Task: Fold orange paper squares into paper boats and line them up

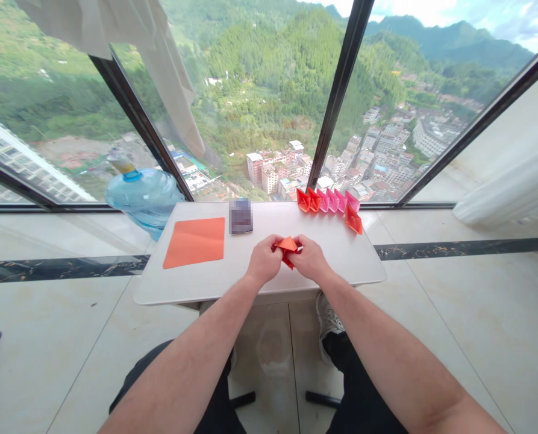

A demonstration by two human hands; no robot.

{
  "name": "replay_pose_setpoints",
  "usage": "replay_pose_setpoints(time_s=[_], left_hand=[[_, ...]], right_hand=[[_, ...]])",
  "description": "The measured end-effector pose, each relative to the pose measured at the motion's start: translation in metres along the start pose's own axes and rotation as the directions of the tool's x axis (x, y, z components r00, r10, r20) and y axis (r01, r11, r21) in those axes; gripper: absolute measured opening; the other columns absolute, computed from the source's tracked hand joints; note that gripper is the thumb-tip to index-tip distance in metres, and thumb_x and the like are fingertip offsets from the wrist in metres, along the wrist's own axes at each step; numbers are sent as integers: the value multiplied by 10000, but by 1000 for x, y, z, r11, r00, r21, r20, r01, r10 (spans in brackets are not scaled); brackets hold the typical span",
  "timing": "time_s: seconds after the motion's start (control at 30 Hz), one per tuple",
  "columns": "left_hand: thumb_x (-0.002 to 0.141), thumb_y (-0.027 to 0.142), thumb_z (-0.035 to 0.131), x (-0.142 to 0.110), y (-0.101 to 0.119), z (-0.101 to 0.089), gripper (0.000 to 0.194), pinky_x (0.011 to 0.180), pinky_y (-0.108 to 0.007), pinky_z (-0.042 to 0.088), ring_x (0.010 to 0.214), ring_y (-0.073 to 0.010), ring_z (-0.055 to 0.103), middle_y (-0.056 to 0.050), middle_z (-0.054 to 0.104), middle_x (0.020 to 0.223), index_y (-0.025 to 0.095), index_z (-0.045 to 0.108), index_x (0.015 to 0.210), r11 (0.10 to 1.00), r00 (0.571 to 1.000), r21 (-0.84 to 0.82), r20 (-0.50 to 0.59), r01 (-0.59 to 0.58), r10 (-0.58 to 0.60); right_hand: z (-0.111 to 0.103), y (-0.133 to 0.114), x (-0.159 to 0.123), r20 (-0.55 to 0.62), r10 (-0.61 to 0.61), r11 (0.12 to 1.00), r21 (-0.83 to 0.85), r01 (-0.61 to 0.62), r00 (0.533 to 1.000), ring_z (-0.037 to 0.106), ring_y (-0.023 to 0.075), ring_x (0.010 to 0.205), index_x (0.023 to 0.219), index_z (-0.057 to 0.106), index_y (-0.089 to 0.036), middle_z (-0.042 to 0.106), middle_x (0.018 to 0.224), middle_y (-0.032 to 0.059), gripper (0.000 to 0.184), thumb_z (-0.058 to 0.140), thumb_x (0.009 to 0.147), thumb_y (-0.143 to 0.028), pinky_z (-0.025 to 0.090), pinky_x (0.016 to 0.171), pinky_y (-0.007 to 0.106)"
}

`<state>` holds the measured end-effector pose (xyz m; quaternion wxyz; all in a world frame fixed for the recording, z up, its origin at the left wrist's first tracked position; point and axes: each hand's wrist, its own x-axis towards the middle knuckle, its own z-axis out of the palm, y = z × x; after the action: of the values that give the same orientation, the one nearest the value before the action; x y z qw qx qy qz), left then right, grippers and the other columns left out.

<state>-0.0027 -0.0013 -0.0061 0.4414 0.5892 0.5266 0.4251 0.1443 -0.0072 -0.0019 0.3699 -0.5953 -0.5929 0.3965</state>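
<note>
Both hands, left (265, 260) and right (310, 258), have their fingers pinched on a little folded orange-red paper (287, 245), one on each side, just over the near part of the white desk (246, 268). Up past the left hand there's a phone-looking thing, all pixelated (241, 216), and beside it a flat orange sheet (194, 242). Over at the far right there's a neat row of folded paper pieces (327, 201), red ones then pink, plus a lone red-orange one (353, 220) just in front. Big blue water jug (143, 196) sits off the desk's left end, by the windows.
</note>
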Motion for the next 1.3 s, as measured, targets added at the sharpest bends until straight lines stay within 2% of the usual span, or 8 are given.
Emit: replay_pose_setpoints(time_s=[0.2, 0.47, 0.67, 0.77, 0.87, 1.07, 1.17, 1.3], left_hand=[[757, 133, 516, -9, 10, 4, 289, 636, -233, 490, 654, -147, 641, 11, 703, 722, 207, 719, 949, 999, 999, 19, -27, 33, -33], [831, 153, 507, -15, 7, 12, 336, 755, -262, 512, 736, -163, 658, -14, 723, 768, 209, 707, 1095, 989, 996, 132, -45, -71, 78], [807, 123, 502, -14, 6, 10, 530, 774, -257, 525, 722, -142, 645, -11, 740, 863, 214, 638, 1311, 996, 998, 69, 7, -63, 63], [768, 101, 522, -13, 4, 8, 618, 766, -254, 528, 704, -133, 631, -6, 744, 891, 221, 599, 1370, 997, 997, 53, 56, -57, 54], [757, 100, 527, -13, 4, 6, 645, 740, -252, 529, 700, -129, 624, -26, 747, 972, 217, 585, 1389, 995, 996, 62, 59, -73, 69], [736, 111, 562, -12, 6, 4, 672, 762, -257, 532, 695, -124, 610, -26, 747, 982, 222, 585, 1398, 998, 997, 20, 61, -55, 54], [719, 110, 575, -9, 6, 1, 731, 781, -266, 534, 772, -137, 631, -28, 740, 1021, 220, 537, 1441, 996, 992, -86, 124, -16, 26], [707, 114, 596, -6, 6, -4, 827, 740, -261, 527, 807, -139, 635, -46, 718, 1108, 220, 430, 1511, 987, 972, -159, 234, 28, 10]], right_hand=[[1, 0, -1, -40, 20, 1000, -14, -20, 999, 620, 155, 670, 810, 626, -205, 689, 723, -14, 170, 632, 642, -229, 474, 600, 252], [7, -1, -5, -160, -32, 998, -56, 23, 987, 589, 154, 645, 769, 578, -220, 654, 657, -25, 121, 600, 651, -239, 439, 592, 245], [6, -2, -4, -203, -3, 999, -45, -6, 979, 590, 147, 615, 754, 575, -226, 646, 634, -41, 110, 560, 647, -207, 435, 576, 240], [3, 1, -1, -178, 15, 1000, -6, -16, 984, 624, 153, 652, 792, 598, -222, 682, 706, -29, 155, 577, 639, -215, 466, 602, 250], [1, 4, 2, -119, 61, 995, 90, -51, 991, 655, 162, 680, 847, 624, -214, 709, 780, -6, 201, 595, 649, -234, 510, 619, 269], [-5, 1, 3, -14, 128, 958, 260, -120, 992, 662, 152, 630, 898, 636, -201, 709, 759, 2, 270, 610, 632, -162, 566, 608, 287], [-12, -3, 2, 45, 127, 940, 312, -135, 991, 667, 147, 660, 911, 636, -197, 707, 771, 2, 306, 620, 616, -119, 580, 633, 287], [-22, -4, 0, 136, 70, 927, 357, -115, 988, 690, 170, 768, 995, 645, -187, 716, 904, 29, 412, 683, 592, -107, 595, 672, 303]])
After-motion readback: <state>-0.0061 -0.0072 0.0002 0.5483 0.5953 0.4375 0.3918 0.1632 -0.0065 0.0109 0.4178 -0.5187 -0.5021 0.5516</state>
